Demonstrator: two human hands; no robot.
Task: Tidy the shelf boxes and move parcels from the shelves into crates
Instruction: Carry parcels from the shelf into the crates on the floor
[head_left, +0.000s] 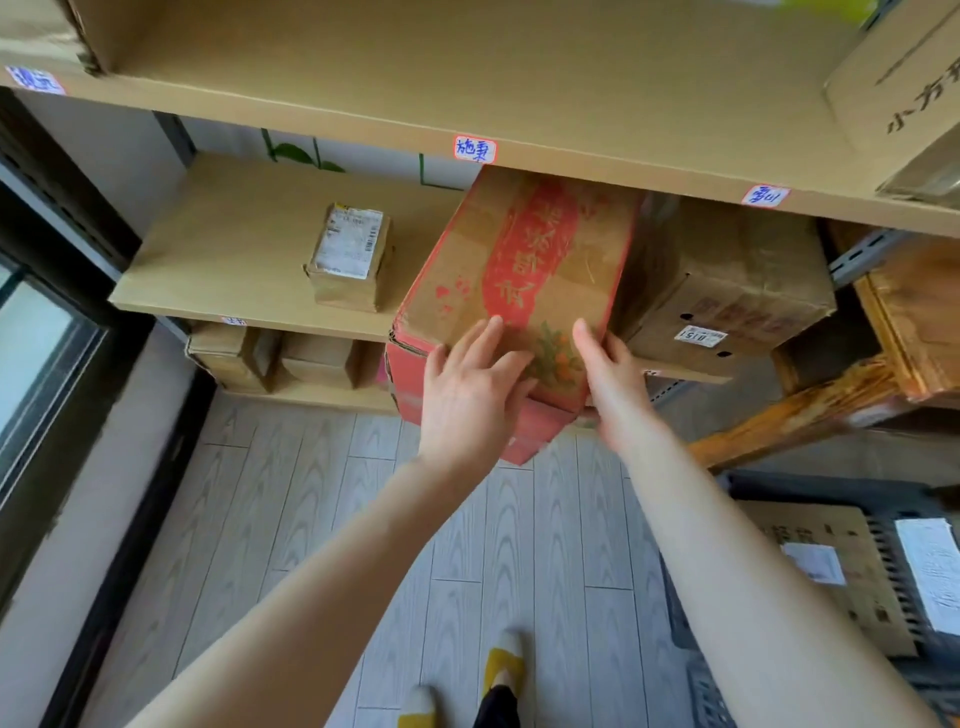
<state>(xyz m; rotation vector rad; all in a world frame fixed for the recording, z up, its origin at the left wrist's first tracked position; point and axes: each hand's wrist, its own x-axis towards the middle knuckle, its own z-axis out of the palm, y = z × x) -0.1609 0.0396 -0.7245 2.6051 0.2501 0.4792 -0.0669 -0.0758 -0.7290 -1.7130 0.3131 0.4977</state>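
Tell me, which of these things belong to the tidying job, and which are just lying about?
Part of the job:
red-printed cardboard box, with left hand and right hand on it; small labelled parcel on the shelf; brown box right of the red one; dark crate holding parcels.

Just lying about:
wooden furniture at right; handwritten shelf tags; window frame.

The printed carton (519, 270) is faded brown, with a broad red band of pale characters, red sides and a small print of orange fruit among green leaves. The small parcel (348, 257) and the plain carton (727, 280) are brown with white labels; the shelf boards (234, 249) are tan, their tags (474, 149) white with red borders and blue handwriting. The floor (291, 519) is pale grey wood-grain, the crate (893, 566) dark grey, the slippers (504, 662) yellow and white.
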